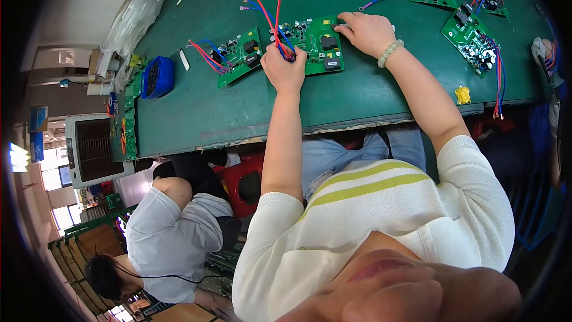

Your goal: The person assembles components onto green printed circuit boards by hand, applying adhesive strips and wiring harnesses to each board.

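A green circuit board (pixel 311 33) with black parts and red and blue wires lies in front of me. My left hand (pixel 283 67) is closed around the wire bundle (pixel 277 27) near the board's left side; the wire ends stick up above the fist. At the board's right edge, my right hand (pixel 370 37) has its fingers bent and closed. A small pale bit shows beside that hand, but what the fingers hold is hidden. Touching or nearly touching the board's left side is another wired circuit board (pixel 238 53).
More wired boards lie at the right, including a tilted circuit board (pixel 471 42). A blue bin (pixel 158 77) of small dark parts stands at the left, near a white stick (pixel 185 59). A yellow crumpled piece (pixel 462 95) lies by the front edge. Another person (pixel 179 238) bends at lower left.
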The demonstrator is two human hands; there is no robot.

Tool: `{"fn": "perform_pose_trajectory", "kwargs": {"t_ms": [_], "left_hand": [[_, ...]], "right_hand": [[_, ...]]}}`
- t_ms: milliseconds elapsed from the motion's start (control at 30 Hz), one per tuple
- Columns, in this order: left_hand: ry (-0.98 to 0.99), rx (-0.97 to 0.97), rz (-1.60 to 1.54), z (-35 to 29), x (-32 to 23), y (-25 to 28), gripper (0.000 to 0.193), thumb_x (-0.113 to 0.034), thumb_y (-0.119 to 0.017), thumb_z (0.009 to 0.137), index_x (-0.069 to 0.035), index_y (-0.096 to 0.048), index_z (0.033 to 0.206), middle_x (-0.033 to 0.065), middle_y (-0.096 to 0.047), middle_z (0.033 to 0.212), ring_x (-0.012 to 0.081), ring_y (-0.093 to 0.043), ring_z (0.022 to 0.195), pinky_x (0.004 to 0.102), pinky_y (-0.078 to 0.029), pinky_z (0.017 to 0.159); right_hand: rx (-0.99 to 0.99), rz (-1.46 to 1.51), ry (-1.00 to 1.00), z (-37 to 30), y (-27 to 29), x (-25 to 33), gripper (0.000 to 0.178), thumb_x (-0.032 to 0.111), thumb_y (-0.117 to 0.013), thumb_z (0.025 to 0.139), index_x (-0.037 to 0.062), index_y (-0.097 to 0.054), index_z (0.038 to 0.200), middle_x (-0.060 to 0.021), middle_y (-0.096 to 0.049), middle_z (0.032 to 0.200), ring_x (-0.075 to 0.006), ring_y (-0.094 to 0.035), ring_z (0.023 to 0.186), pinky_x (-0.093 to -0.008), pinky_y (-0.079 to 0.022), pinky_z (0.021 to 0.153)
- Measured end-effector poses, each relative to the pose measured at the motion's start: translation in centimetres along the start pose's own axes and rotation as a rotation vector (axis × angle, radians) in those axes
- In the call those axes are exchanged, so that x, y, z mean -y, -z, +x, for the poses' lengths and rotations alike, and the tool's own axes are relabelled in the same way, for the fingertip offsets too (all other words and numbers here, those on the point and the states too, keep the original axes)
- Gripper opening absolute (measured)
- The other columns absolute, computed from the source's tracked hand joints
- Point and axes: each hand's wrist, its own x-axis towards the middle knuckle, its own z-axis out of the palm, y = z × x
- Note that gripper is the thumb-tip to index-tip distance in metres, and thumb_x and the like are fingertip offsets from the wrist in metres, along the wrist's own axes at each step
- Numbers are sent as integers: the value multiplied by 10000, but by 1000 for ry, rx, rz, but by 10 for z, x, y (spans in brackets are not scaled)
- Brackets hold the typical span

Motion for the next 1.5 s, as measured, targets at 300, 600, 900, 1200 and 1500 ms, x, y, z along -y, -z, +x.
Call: {"fn": "perform_pose_trajectory", "kwargs": {"t_ms": [300,600,900,1200,1500], "left_hand": [[97,74,-35,0,-6,4,283,-124,-712,675,-73,-460,792,32,-527,644,266,-544,664,414,-433,642],[24,24,-41,0,-6,2,280,-118,-717,679,-71,-468,799,30,-524,648,263,-534,661,413,-431,637],[108,69,-128,0,-4,4,278,-117,-729,683,-72,-477,793,19,-531,658,246,-528,671,400,-429,645],[8,-1,-161,-3,0,4,285,-81,-734,663,-62,-490,808,28,-531,666,244,-524,673,395,-426,635],[-80,-42,-142,-3,-1,2,267,-66,-736,653,-60,-493,764,30,-506,667,232,-504,658,372,-421,614]], "right_hand": [[-28,-48,-35,-3,-2,16,275,385,-523,922,202,-615,1105,-95,-665,841,-261,-667,722,-378,-520,598],[-138,358,-78,3,-24,-3,237,352,-475,963,291,-613,1145,-45,-649,872,-239,-653,775,-387,-505,622],[-59,-73,-84,6,-3,-31,247,380,-473,956,293,-612,1140,-41,-638,835,-244,-650,786,-389,-511,636],[114,105,-53,3,25,-21,254,353,-488,945,181,-625,1073,-93,-689,886,-300,-660,823,-437,-511,704],[198,89,143,2,22,-12,276,360,-514,931,105,-616,902,-131,-645,704,-333,-637,689,-461,-491,615]]}}
